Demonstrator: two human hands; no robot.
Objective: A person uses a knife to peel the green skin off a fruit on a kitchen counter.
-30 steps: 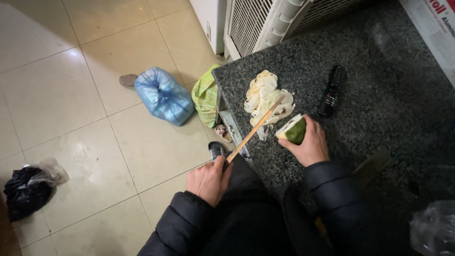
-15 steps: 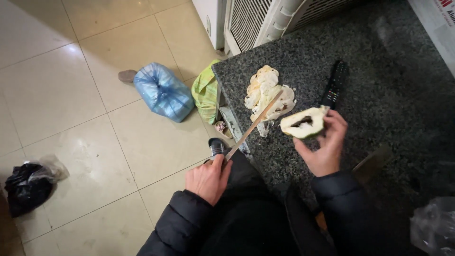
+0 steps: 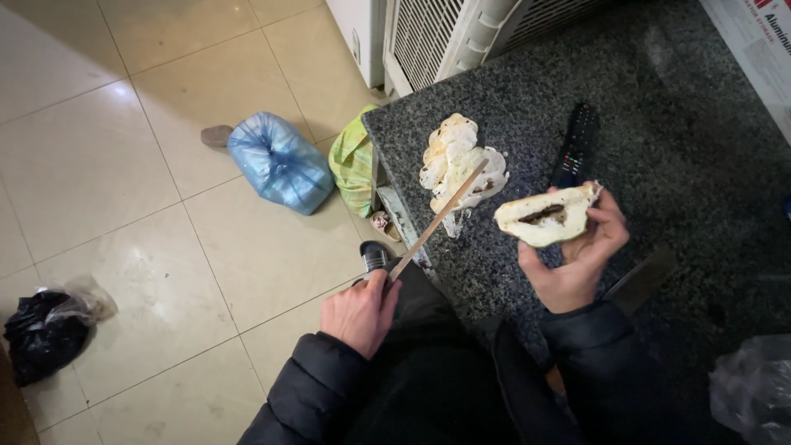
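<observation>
Holding a knife [image 3: 438, 216] by its handle, left hand [image 3: 360, 311] sits nearest, just off the worktop's near-left edge, fist wrapped closed round the grip end. The blade is long and thin, seen edge-on, and slants up and away over the dark speckled stone worktop [image 3: 684, 140], its tip over the peel pile.

Right hand [image 3: 577, 262] is raised above the worktop, near its middle, fingers curled shut around a peeled chunk of pale fruit or root [image 3: 545, 217] (cannot tell which). The cut face turns toward the camera, cream flesh with a dark, hollow streak down its centre.

Handling, as a judgement: the piece looks firm enough to keep its shape in the fingers, light, and likely damp and slick on the peeled faces. The dark core may be soft, so pressure is better spread along the outer flanks, thumb on one side and fingers opposite, well clear of the blade's line.

Farther on, a heap of pale peelings [image 3: 458, 165] lies near the worktop's left edge, touching the stone. A black remote control [image 3: 574, 147] lies just beyond the held piece.

On the tiled floor: a blue bag [image 3: 278, 163], a green bag [image 3: 353, 161], a black bag [image 3: 45, 330] well apart.
</observation>
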